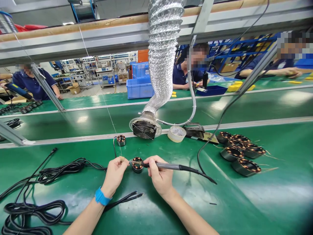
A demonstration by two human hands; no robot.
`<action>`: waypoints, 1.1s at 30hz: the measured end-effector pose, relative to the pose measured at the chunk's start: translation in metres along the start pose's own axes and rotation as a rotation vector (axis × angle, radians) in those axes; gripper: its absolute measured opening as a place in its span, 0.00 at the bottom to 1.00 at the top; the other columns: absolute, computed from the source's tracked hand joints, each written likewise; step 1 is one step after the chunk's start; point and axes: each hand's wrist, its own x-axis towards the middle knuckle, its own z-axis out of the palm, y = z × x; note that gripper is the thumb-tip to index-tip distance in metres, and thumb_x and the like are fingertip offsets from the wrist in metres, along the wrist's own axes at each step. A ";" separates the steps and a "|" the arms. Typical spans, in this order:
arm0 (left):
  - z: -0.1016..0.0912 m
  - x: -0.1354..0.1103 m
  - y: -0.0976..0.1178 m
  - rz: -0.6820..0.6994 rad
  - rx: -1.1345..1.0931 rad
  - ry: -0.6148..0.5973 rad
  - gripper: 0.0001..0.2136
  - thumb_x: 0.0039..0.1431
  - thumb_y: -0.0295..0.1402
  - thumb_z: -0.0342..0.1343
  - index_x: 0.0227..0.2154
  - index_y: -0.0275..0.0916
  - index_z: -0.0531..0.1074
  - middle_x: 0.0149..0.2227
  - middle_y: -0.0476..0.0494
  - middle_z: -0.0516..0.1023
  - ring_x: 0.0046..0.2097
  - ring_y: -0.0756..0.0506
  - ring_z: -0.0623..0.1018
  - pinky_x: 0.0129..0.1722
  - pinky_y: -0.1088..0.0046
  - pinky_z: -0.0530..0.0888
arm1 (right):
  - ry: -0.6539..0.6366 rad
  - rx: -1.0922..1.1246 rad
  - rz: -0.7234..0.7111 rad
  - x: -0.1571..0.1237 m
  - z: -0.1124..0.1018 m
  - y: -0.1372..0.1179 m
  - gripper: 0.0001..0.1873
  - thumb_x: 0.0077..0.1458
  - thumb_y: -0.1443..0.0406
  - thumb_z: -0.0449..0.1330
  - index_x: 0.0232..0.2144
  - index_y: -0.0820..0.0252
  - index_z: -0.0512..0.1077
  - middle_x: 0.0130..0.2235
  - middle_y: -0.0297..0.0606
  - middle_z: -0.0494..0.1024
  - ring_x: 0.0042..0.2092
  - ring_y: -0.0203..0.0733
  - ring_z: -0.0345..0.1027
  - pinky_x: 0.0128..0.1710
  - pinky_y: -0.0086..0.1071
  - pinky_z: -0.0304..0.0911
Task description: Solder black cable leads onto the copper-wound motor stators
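workshop, assembly bench: one green tabletop [190, 199], with shelving and other people at work beyond its far edge. right hand [160, 174]: fingers closed pen-fashion around a grey-handled soldering iron [168, 166], its tip pointing left over the ring core. left hand [114, 173]: thumb and finger pinched on a thin wire [113, 124] that runs down from above; whether a lead of the core is also grasped cannot be told. ring core [137, 170], one, dark with copper windings: on the tabletop between the two hands, nearer the far edge than the near. wristband [102, 196], blue, one, on the left wrist. black cable ends [132, 196], just right of that wrist. second ring core [121, 143], close to the far edge, beyond the left hand. fume fan [144, 130] with silver duct [161, 49], hanging at the far edge. tape roll [176, 134], translucent, right of the fan. dark metal holder [195, 132], beside the roll. six ring cores [245, 169], grouped towards the far right corner, some with pale leads extending right. black cables [36, 209], coiled, along the left edge to the near left corner.
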 end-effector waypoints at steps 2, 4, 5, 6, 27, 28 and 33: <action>0.000 0.000 0.000 0.005 -0.002 0.004 0.16 0.50 0.47 0.61 0.23 0.38 0.70 0.16 0.58 0.55 0.20 0.54 0.55 0.20 0.76 0.52 | -0.004 0.002 0.003 0.000 0.000 0.000 0.20 0.66 0.57 0.51 0.27 0.58 0.74 0.14 0.29 0.63 0.17 0.35 0.60 0.17 0.28 0.57; 0.000 0.000 0.000 0.009 -0.003 0.008 0.16 0.50 0.47 0.61 0.23 0.38 0.70 0.16 0.58 0.56 0.20 0.53 0.56 0.20 0.76 0.53 | -0.004 0.013 0.013 0.000 0.000 -0.001 0.21 0.66 0.56 0.51 0.27 0.58 0.75 0.14 0.29 0.63 0.17 0.35 0.59 0.17 0.28 0.57; 0.000 0.000 0.000 0.012 -0.001 0.009 0.16 0.50 0.46 0.61 0.23 0.38 0.70 0.16 0.57 0.56 0.20 0.53 0.56 0.20 0.76 0.53 | 0.002 0.024 0.021 0.001 0.000 -0.002 0.21 0.66 0.55 0.51 0.27 0.58 0.75 0.14 0.28 0.63 0.16 0.35 0.59 0.17 0.28 0.56; 0.000 0.000 -0.001 0.015 0.001 0.010 0.15 0.50 0.46 0.61 0.23 0.38 0.70 0.16 0.57 0.57 0.20 0.53 0.56 0.20 0.76 0.53 | 0.013 0.041 0.032 0.001 0.000 -0.003 0.21 0.66 0.55 0.51 0.27 0.58 0.74 0.14 0.28 0.63 0.16 0.34 0.58 0.16 0.28 0.56; 0.002 0.000 0.001 0.011 -0.016 -0.002 0.14 0.50 0.44 0.61 0.22 0.38 0.70 0.17 0.57 0.58 0.20 0.53 0.56 0.20 0.77 0.53 | 0.096 0.148 0.095 0.005 -0.001 -0.004 0.20 0.64 0.54 0.54 0.26 0.60 0.72 0.14 0.27 0.63 0.13 0.32 0.54 0.13 0.25 0.49; 0.002 0.000 0.000 0.010 -0.016 -0.003 0.14 0.51 0.44 0.61 0.22 0.38 0.70 0.17 0.57 0.58 0.20 0.54 0.56 0.20 0.77 0.53 | 0.090 0.145 0.094 0.005 -0.001 -0.004 0.21 0.64 0.54 0.54 0.26 0.60 0.73 0.14 0.27 0.63 0.14 0.32 0.55 0.13 0.25 0.49; 0.002 -0.001 -0.001 0.007 -0.027 -0.001 0.14 0.51 0.44 0.61 0.23 0.38 0.70 0.17 0.57 0.58 0.20 0.54 0.56 0.20 0.77 0.53 | 0.063 0.149 0.077 0.004 0.001 -0.003 0.20 0.64 0.55 0.54 0.26 0.60 0.73 0.15 0.28 0.65 0.14 0.32 0.57 0.14 0.25 0.51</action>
